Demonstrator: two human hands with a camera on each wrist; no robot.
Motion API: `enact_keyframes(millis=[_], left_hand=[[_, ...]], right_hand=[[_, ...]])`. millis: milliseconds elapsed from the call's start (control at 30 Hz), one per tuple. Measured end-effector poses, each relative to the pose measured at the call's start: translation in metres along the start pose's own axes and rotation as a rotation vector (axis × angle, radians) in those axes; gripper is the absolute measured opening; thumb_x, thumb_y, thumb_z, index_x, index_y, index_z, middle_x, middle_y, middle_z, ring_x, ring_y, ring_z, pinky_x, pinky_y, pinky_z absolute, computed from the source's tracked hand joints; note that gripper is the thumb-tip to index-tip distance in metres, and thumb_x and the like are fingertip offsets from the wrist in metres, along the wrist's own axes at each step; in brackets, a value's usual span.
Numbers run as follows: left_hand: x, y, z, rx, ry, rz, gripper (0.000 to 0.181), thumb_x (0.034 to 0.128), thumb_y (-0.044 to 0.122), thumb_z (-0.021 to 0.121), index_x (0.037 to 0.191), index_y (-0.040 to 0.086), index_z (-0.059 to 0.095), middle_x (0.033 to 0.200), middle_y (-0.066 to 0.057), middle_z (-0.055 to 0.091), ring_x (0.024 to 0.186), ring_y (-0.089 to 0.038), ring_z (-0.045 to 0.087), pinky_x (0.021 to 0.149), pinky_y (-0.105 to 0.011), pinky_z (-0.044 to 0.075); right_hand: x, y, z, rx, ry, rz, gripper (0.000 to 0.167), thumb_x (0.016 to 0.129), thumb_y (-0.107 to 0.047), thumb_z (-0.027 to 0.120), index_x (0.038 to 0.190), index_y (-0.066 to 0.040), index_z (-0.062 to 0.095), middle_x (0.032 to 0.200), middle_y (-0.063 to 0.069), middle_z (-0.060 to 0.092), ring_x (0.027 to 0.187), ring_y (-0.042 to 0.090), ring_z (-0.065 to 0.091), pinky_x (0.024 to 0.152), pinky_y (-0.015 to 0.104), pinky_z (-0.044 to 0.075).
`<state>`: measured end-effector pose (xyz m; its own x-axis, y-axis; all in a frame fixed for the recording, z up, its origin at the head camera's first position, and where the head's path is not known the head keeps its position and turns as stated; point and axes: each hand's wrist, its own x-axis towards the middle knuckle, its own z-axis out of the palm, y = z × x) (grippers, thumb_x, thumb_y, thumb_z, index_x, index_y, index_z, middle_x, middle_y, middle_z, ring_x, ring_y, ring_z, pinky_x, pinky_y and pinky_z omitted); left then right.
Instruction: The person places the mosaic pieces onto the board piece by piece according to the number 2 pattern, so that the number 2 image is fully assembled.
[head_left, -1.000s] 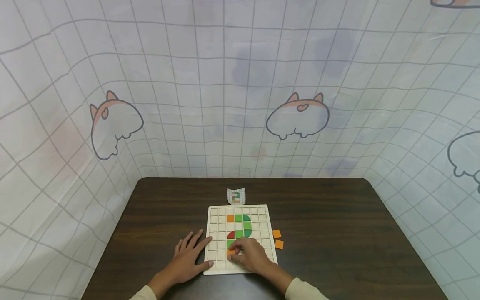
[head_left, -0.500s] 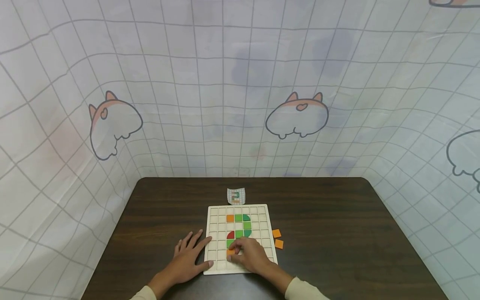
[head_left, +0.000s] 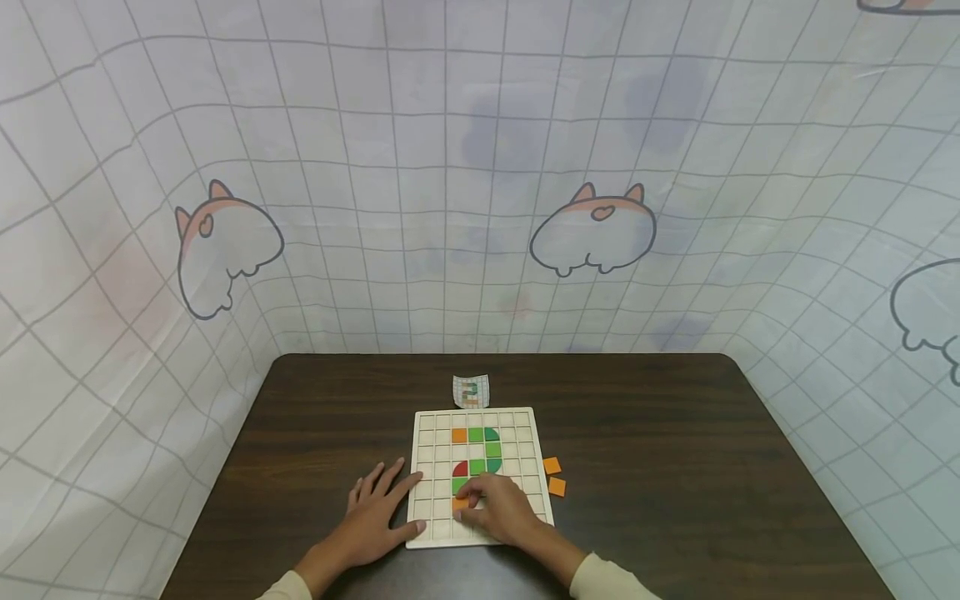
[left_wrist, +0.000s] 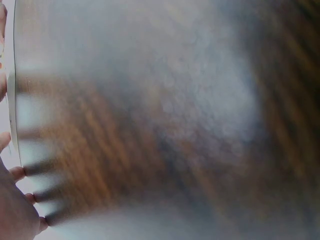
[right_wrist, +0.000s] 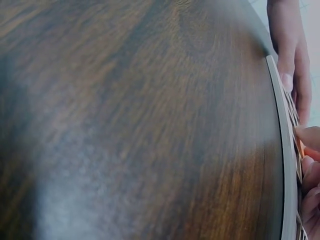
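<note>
A cream grid board (head_left: 427, 450) lies on the dark table in the head view. My right hand (head_left: 504, 510) is over its lower middle, thumb and forefinger pinching an orange square tile (head_left: 460, 505) in the left column of the tile pattern. Just above that tile sit a green square tile (head_left: 459, 485) and a red quarter-round tile (head_left: 460, 469). My left hand (head_left: 367, 523) rests with spread fingers at the board's left edge, thumb and forefinger touching it. In the right wrist view, a bit of orange tile (right_wrist: 303, 148) shows between the fingertips.
Farther up the board are an orange square (head_left: 459, 435), green squares and dark green quarter-round tiles (head_left: 492, 434). Two loose orange tiles (head_left: 557, 487) lie on the table right of the board. A small printed pattern card (head_left: 471, 392) stands behind it. Patterned cloth surrounds the table (head_left: 675, 467).
The head view has shifted very slightly. Both hands and the tiles keep their places on and beside the board.
</note>
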<state>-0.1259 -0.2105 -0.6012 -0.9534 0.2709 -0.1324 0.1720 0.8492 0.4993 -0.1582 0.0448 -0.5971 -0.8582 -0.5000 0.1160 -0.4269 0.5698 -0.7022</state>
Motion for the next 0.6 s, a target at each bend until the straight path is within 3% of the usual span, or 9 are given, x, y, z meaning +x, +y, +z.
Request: enact_keyframes(millis=[367,600], left_hand=[[-0.001,0.0,-0.002,-0.008,0.001,-0.001,0.076,0.088,0.068,0.061,0.153,0.033,0.043,0.166,-0.008,0.026,0.15,-0.047,0.018,0.109,-0.078,0.012],[0.0,0.0,-0.001,-0.012,-0.002,-0.001,0.076,0.0879,0.067,0.062,0.153,0.034,0.043,0.166,-0.008,0.025,0.151,-0.047,0.017,0.109,-0.078,0.013]], right_hand=[[-0.001,0.004,-0.009,0.073,-0.057,-0.063,0.018,0.086,-0.023,0.081,0.1,-0.013,0.077,0.078,-0.012,0.063,0.077,0.005,0.058,0.074,0.02,0.047],[-0.006,0.02,-0.031,0.201,-0.07,-0.049,0.02,0.091,-0.021,0.076,0.105,-0.008,0.075,0.085,-0.005,0.066,0.066,0.001,0.05,0.061,0.018,0.045]])
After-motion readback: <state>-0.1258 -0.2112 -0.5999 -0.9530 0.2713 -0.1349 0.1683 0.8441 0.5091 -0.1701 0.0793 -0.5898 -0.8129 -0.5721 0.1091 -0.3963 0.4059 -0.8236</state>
